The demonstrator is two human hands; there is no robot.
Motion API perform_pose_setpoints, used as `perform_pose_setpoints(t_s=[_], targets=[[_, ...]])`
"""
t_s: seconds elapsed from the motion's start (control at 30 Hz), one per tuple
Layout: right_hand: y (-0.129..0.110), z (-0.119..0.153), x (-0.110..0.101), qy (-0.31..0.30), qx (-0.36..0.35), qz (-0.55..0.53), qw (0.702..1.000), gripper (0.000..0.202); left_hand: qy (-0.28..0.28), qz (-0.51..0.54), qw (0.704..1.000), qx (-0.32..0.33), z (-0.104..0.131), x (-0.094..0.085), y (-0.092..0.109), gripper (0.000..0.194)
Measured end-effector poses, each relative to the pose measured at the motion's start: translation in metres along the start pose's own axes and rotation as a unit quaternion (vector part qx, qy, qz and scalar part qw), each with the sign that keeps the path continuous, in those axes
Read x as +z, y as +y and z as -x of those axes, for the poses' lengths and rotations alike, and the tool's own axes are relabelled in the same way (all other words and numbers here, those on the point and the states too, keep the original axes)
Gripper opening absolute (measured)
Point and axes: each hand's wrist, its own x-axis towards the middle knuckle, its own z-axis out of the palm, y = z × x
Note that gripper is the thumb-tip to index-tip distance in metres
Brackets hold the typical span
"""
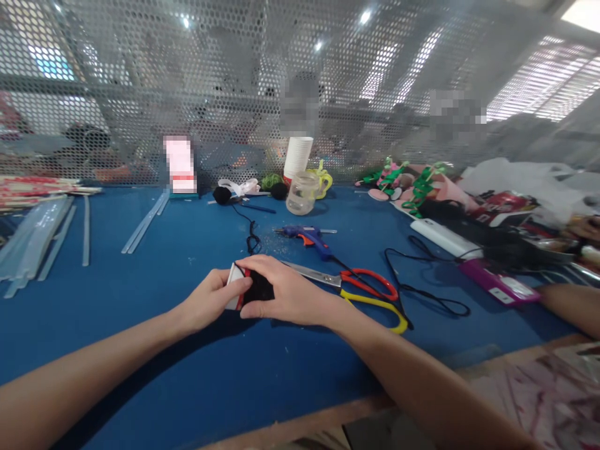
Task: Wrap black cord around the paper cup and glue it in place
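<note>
Both of my hands grip a white paper cup [233, 279] that lies tilted on its side, low over the blue table. A red band shows beside the rim, and dark material [259, 289], apparently black yarn, covers the rest. My left hand [213, 294] closes around the rim end, its thumb pressed on the side. My right hand [288, 290] wraps the dark end from above and hides part of it. A black cord [252, 240] trails from near a black yarn ball [222, 195] towards my hands. Large scissors [370, 290] with red and yellow handles lie just right of my right hand.
A blue glue gun [307, 237] lies beyond the scissors. Behind it stand a clear jar [301, 194] and stacked paper cups [299, 156]. Glue sticks [35, 237] lie left, near a lit phone [180, 164]. A power strip [445, 237] and another person's arm [567, 303] are right.
</note>
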Motion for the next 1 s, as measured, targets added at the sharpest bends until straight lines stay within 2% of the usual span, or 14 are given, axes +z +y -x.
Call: perform_pose_setpoints(t_s=[0.07,0.13,0.27,0.33,0.4,0.47,0.57,0.67,0.83,1.0], targets=[[0.0,0.0,0.0,0.008,-0.001,-0.012,1.0,0.058,0.01,0.007,1.0,-0.006,-0.001,0.001,0.0,0.029],[0.002,-0.001,-0.004,0.044,0.023,-0.028,0.998,0.046,0.024,0.013,1.0,-0.015,-0.001,0.001,0.0,0.029],[0.013,-0.004,-0.024,0.188,0.114,-0.038,0.975,0.03,0.056,0.001,0.998,-0.024,-0.002,0.0,0.0,0.027],[0.021,-0.005,-0.039,0.238,0.163,0.029,0.957,0.027,0.069,-0.023,0.997,-0.024,-0.001,-0.001,0.001,0.027],[0.03,-0.007,-0.052,0.212,0.239,0.145,0.936,0.024,0.076,-0.041,0.996,-0.023,0.0,-0.001,0.003,0.029],[0.043,-0.007,-0.062,0.148,0.299,0.227,0.915,0.018,0.078,-0.052,0.995,-0.021,0.001,-0.002,0.004,0.031],[0.064,-0.007,-0.068,0.101,0.341,0.25,0.901,0.004,0.082,-0.065,0.994,-0.012,0.0,-0.003,0.003,0.031],[0.084,-0.005,-0.065,0.078,0.371,0.249,0.891,0.01,0.086,-0.092,0.992,0.005,-0.001,-0.003,0.0,0.029],[0.096,-0.005,-0.063,0.11,0.395,0.214,0.886,0.012,0.08,-0.14,0.987,0.029,0.001,-0.004,-0.002,0.026],[0.073,-0.002,-0.069,0.176,0.368,0.134,0.903,0.035,0.08,-0.155,0.984,0.028,0.001,-0.005,0.0,0.026]])
